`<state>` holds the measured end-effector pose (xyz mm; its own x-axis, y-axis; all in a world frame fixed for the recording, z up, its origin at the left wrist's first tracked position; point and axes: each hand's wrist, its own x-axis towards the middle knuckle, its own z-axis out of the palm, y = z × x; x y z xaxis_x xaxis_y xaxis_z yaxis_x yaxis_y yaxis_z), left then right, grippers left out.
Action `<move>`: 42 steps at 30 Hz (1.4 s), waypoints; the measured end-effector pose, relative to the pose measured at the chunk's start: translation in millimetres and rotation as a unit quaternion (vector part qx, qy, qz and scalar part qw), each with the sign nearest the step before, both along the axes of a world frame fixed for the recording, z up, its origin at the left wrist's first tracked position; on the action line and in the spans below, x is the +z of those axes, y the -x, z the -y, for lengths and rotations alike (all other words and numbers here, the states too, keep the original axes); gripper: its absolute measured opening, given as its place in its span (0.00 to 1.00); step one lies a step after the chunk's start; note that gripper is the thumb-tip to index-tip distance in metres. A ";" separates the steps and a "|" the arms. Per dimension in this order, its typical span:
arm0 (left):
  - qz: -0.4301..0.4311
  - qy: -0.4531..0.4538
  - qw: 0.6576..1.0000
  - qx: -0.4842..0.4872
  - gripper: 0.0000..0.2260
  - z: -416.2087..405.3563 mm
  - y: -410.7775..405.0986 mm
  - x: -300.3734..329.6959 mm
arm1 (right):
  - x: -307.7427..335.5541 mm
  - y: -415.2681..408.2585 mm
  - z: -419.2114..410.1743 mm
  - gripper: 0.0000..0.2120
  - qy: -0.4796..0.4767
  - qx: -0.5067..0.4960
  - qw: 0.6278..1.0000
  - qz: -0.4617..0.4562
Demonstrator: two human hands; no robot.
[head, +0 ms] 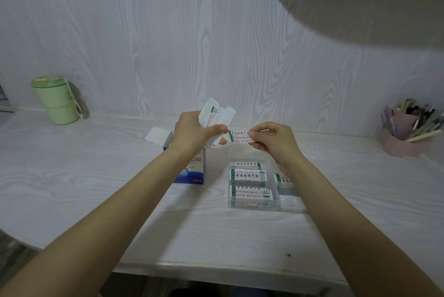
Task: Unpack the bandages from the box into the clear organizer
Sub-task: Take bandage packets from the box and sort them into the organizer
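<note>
Bandages (pixel 249 175), flat white wrapped strips with green edging, lie stacked in the compartments of the clear organizer (pixel 254 207) on your pale wood-grain desk (pixel 96 188). Your left hand (pixel 192 132) grips a crumpled bunch of strips (pixel 217 114) above the open blue-and-white box (pixel 189 171); your right hand (pixel 271 139) pinches a single bandage (pixel 240 136) beside it. A green cup (pixel 56 99) and a pink pen holder (pixel 403 133) stand against the wall.

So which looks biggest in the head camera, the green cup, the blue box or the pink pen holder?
1. Pink pen holder, counting its pens.
2. Green cup, nearly alike; wide-angle edges make that unsure.
3. Blue box, though an arm covers part of it.
</note>
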<state>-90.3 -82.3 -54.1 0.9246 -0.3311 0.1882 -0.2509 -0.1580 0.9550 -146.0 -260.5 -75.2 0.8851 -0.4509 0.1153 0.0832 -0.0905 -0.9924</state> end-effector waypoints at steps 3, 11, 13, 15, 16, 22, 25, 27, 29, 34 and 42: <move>-0.009 0.012 1.000 -0.007 0.13 -1.9 -0.4 -1.6 | -13.9 -4.2 9.5 0.04 0.094 -0.085 0.989 -0.072; -0.009 0.005 1.000 -0.013 0.13 -1.5 2.6 -0.6 | -33.7 -13.0 -0.7 0.02 0.445 -0.017 0.870 -0.214; -0.009 0.003 1.000 -0.015 0.14 -1.8 4.1 0.5 | -31.1 -14.9 -3.2 0.02 0.492 -0.017 0.840 -0.228; -0.007 0.001 1.000 -0.015 0.11 -3.2 4.5 0.9 | -24.1 -13.7 -6.0 0.05 0.452 -0.035 0.874 -0.173; -0.004 0.000 1.000 -0.015 0.09 -4.0 4.8 1.0 | -18.0 -11.5 -8.5 0.07 0.372 -0.040 0.919 -0.126; -0.019 0.001 0.997 -0.074 0.09 -3.4 11.9 1.0 | 13.3 -2.0 -22.7 0.06 0.001 0.082 0.996 0.032; -0.042 0.025 0.993 -0.109 0.06 -1.8 17.6 4.5 | 13.7 -1.9 -26.7 0.04 -0.005 0.074 0.996 0.043; -0.061 0.026 0.992 -0.108 0.05 -1.2 19.4 6.6 | 14.3 -0.5 -28.2 0.03 -0.018 0.059 0.997 0.049; -0.073 0.026 0.992 -0.103 0.05 -0.2 19.9 7.5 | 13.1 -0.3 -27.8 0.03 -0.022 0.056 0.997 0.052; -0.079 0.047 0.992 -0.081 0.08 1.5 19.2 6.9 | 11.7 3.2 -30.4 0.03 -0.038 0.061 0.996 0.049; -0.068 0.037 0.997 0.011 0.10 1.0 7.9 1.7 | 9.9 4.2 -9.9 0.02 -0.208 0.041 0.976 0.053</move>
